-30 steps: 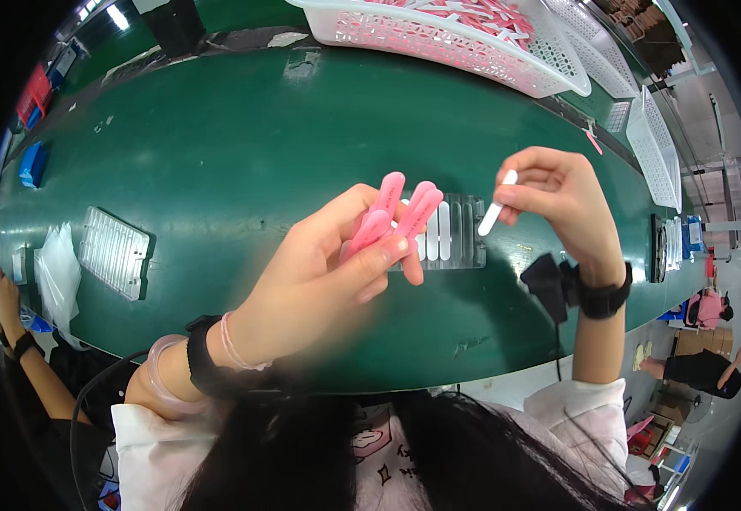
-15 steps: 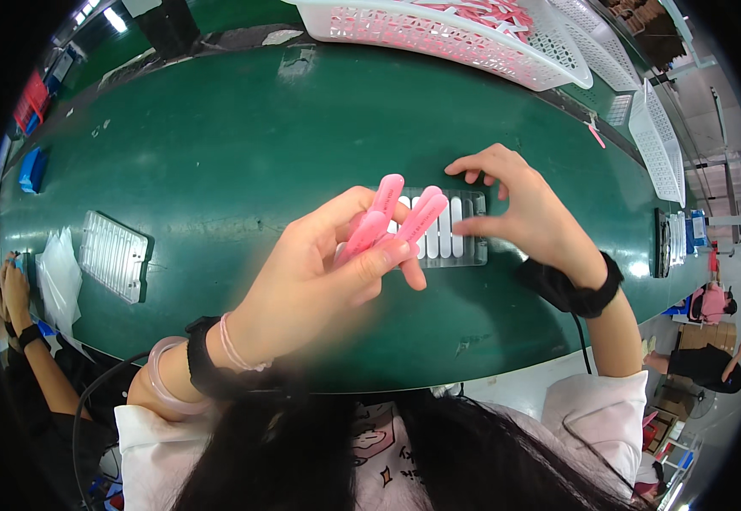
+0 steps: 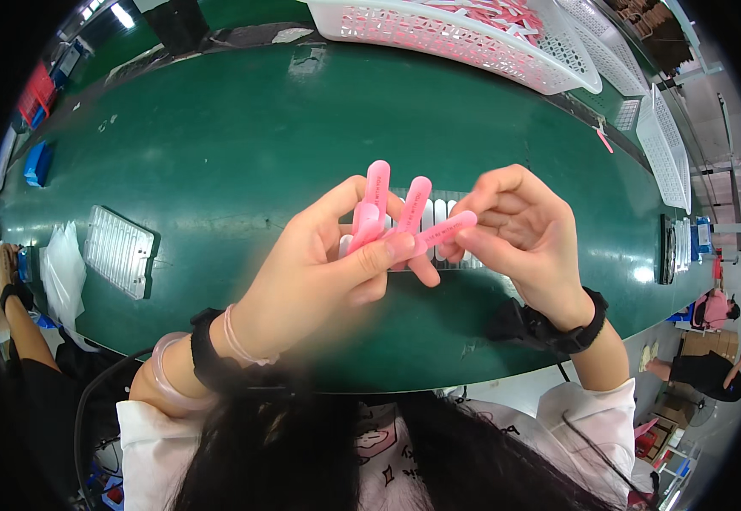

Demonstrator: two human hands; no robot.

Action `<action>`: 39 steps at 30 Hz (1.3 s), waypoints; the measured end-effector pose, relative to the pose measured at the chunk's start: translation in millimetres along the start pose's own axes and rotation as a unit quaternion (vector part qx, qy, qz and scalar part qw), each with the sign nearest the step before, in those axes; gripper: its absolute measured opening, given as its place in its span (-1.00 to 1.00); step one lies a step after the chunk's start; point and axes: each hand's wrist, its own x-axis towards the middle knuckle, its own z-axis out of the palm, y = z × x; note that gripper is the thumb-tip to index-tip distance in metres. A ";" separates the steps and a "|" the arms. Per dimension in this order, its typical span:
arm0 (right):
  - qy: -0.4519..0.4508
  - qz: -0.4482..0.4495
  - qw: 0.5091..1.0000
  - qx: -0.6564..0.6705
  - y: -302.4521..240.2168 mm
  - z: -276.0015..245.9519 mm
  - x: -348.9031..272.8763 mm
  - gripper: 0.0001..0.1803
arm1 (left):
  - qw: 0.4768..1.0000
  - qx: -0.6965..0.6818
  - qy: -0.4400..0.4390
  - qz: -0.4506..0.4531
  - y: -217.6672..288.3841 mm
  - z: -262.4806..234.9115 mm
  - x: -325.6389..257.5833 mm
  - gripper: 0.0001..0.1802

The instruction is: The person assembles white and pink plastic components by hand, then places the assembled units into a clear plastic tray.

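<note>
My left hand (image 3: 328,247) is closed around several pink flat strips with rounded ends (image 3: 377,183), which look like small nail files and fan out from its fingers. Dark print runs along them. With thumb and fingertips, my right hand (image 3: 523,238) pinches the outer end of one pink strip (image 3: 449,230), whose other end is still at my left thumb. Beneath both hands lies a clear slotted tray (image 3: 451,194) holding a row of white round-ended strips (image 3: 439,209). My hands hide much of this tray.
Another clear slotted tray (image 3: 119,251) lies at the left beside clear plastic bags (image 3: 62,268). A white basket (image 3: 455,47) of pink strips stands at the far edge. One pink strip (image 3: 604,140) lies far right. At the left edge, another person's hand (image 3: 6,266) shows.
My right hand has moved left from above the tray's right end and now grips one pink strip. That strip has swung out to the right from the fan.
</note>
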 end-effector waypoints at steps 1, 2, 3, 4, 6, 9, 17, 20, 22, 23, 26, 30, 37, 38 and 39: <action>-0.014 0.014 1.000 0.008 -2.9 0.3 0.3 -0.83 | 1.000 -0.024 -0.013 -0.010 0.2 0.5 -0.2 -0.76; -0.027 0.028 0.999 0.016 -4.6 -0.5 0.7 -0.85 | 1.000 -0.024 -0.014 -0.011 0.1 0.2 -0.6 -0.76; -0.026 0.028 0.999 0.016 -2.7 -6.3 2.9 -0.85 | 0.998 -0.051 -0.028 -0.028 -0.2 -0.4 -1.1 -0.76; -0.037 -0.021 0.999 0.010 1.1 -14.9 8.4 -0.85 | 0.995 -0.078 -0.040 -0.045 -0.3 -1.4 -1.8 -0.76; 0.020 -0.038 0.999 0.020 -6.3 -23.7 14.0 -0.86 | 0.997 -0.063 -0.028 -0.044 -2.9 -3.2 0.1 -0.77; 0.042 0.096 0.977 -0.185 -27.2 -49.3 22.3 -0.83 | 0.998 -0.047 -0.019 -0.041 -5.2 -3.8 1.6 -0.77; 0.015 0.140 0.914 -0.380 -1.3 -64.6 25.8 -0.72 | 0.999 -0.008 -0.013 -0.040 -6.5 -2.6 5.7 -0.80; 0.002 0.090 0.869 -0.486 0.9 -54.0 9.8 -0.55 | 0.998 -0.013 0.003 -0.058 -0.9 0.6 5.3 -0.83; -0.025 0.067 0.867 -0.492 -1.8 -47.5 -2.5 -0.30 | 0.999 -0.020 -0.010 -0.044 0.1 -0.9 5.3 -0.78; -0.025 0.068 0.867 -0.493 -1.4 -47.0 -7.3 -0.30 | 0.999 -0.021 -0.010 -0.044 -0.4 -1.6 5.4 -0.78; -0.080 -0.020 0.846 -0.527 -0.9 -48.2 -13.2 -0.07 | 0.997 -0.055 -0.047 -0.037 -4.4 -3.7 3.9 -0.78; -0.097 -0.030 0.840 -0.533 -0.7 -40.6 -1.6 0.05 | 0.994 -0.046 -0.070 -0.076 -0.6 -1.6 1.7 -0.84; -0.126 -0.140 0.822 -0.538 19.1 13.8 70.0 0.00 | 0.946 -0.082 -0.293 -0.117 -10.9 -8.0 2.1 -0.63; -0.121 -0.173 0.811 -0.545 21.3 25.5 84.0 0.00 | 0.937 -0.072 -0.316 -0.128 -11.3 -6.9 2.2 -0.64; -0.117 -0.216 0.787 -0.566 23.6 38.8 99.2 -0.01 | 0.931 -0.058 -0.335 -0.133 -10.7 -5.0 1.0 -0.67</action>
